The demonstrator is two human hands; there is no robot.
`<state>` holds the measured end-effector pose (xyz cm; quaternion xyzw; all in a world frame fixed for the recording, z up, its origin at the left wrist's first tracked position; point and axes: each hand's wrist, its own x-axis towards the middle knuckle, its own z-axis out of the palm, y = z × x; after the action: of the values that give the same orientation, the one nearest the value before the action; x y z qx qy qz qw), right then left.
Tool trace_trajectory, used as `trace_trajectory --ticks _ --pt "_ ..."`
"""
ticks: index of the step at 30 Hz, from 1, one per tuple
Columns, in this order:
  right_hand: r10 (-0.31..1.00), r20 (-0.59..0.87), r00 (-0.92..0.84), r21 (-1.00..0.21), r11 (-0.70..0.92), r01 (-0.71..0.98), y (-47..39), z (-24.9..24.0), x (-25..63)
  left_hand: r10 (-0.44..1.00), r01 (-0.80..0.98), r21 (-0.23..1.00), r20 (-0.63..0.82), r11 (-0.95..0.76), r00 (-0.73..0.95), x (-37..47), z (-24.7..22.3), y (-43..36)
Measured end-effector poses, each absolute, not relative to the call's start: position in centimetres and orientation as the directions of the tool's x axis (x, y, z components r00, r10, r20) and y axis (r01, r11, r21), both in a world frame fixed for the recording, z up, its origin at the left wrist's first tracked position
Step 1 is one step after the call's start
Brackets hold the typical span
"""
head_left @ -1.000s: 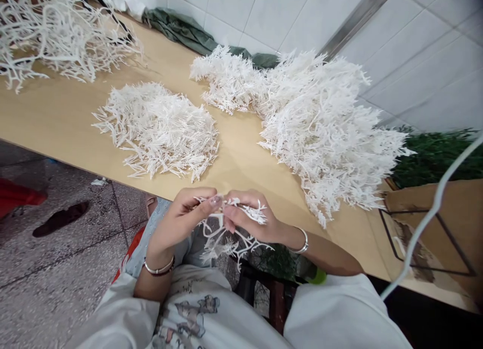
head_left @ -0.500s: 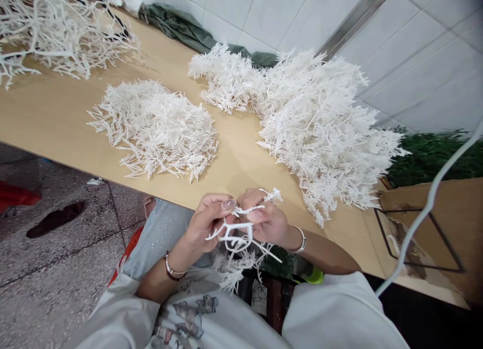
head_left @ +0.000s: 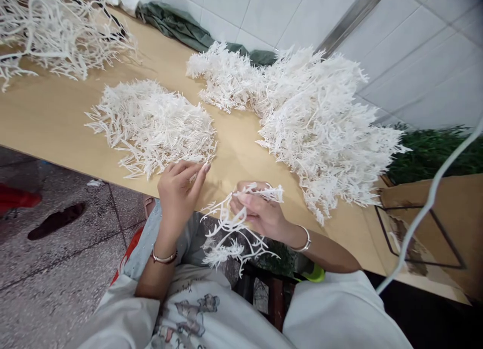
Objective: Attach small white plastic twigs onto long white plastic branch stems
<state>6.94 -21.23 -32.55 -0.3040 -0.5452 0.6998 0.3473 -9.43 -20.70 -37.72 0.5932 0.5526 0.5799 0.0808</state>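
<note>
A branched white plastic sprig (head_left: 236, 228) hangs over the table's front edge, pinched in my right hand (head_left: 262, 210). My left hand (head_left: 182, 190) is at the front of the smaller white pile (head_left: 154, 125), thumb and forefinger tips pressed together. Whatever lies between those fingertips is too small to name. A larger heap of white sprigs (head_left: 320, 127) spreads across the back and right of the tan table (head_left: 237, 143).
Long white stems (head_left: 64, 32) lie at the table's far left. A dark green cloth (head_left: 169, 24) runs along the tiled wall. At right are green foliage (head_left: 433, 150), a cardboard box (head_left: 453, 213), a black wire frame (head_left: 418, 263) and a white cable (head_left: 430, 198).
My left hand has come away from the sprig and moved up and left to the smaller pile. My right hand still holds the sprig, which now hangs more spread out.
</note>
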Motion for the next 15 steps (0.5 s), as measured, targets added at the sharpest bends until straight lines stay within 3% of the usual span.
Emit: trace_trajectory --ticks 10,15 --pt "0.812 -0.100 -0.575 -0.932 -0.279 -0.233 -20.1 -32.4 6.3 0.792 0.728 0.641 0.565 -0.244 -0.232 -9.6 -38.5 -20.2" --pt "0.842 -0.086 -0.533 -0.962 -0.210 -0.177 -19.7 -32.7 6.4 0.793 0.702 0.667 0.557 -0.249 -0.248 -9.6 -38.2 -20.3"
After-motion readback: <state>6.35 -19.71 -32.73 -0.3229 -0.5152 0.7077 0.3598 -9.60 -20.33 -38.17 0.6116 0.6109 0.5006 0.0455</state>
